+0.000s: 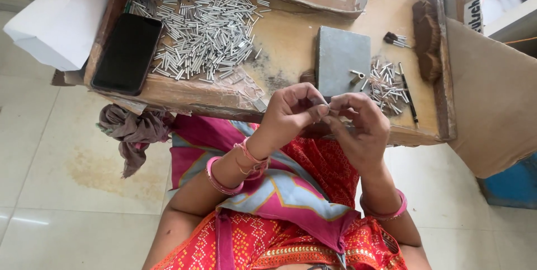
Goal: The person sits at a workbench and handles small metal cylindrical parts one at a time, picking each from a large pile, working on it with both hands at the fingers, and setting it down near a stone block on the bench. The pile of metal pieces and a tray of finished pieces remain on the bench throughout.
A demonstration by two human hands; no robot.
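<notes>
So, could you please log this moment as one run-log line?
left hand: pinching small silver metal tube | right hand: fingertips at same tube | nearby: grey stone slab, loose silver tube pile, black phone

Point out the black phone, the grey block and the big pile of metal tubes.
black phone (pixel 128 53), head view, middle of its screen.
grey block (pixel 341 58), head view, its flat top.
pile of metal tubes (pixel 207 35), head view, centre of the heap.

Shiny metal tubes (pixel 207 35); worn, rough wooden table (pixel 285 40).
</notes>
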